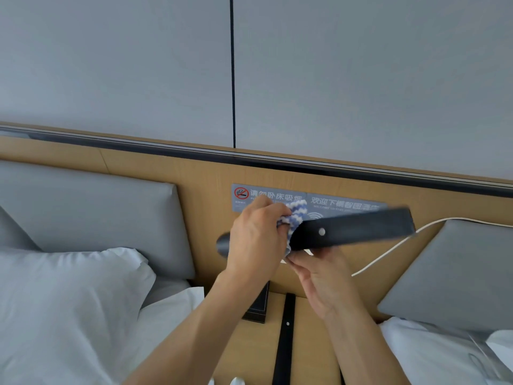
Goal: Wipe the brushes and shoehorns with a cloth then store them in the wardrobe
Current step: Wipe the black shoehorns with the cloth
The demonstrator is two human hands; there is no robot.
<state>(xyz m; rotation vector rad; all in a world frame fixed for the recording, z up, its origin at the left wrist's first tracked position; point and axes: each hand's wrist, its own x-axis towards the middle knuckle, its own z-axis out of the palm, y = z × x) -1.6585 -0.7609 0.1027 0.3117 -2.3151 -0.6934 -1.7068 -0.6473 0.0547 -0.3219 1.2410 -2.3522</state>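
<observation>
A long black shoehorn (358, 232) with a small silver rivet is held level in front of the wooden headboard, and its rounded tip (223, 244) pokes out left of my left hand. My left hand (255, 237) grips a blue-and-white striped cloth (297, 215) wrapped around the shoehorn. My right hand (319, 276) pinches the shoehorn from below, near the cloth. A second black shoehorn (286, 334) lies flat on the wooden nightstand (244, 354) below my arms.
A dark box (258, 309) stands at the back of the nightstand. Beds with white pillows (69, 301) and grey headboard cushions (91, 207) flank it. A white cable (388, 251) runs along the headboard, under a grey no-smoking sign (266, 194).
</observation>
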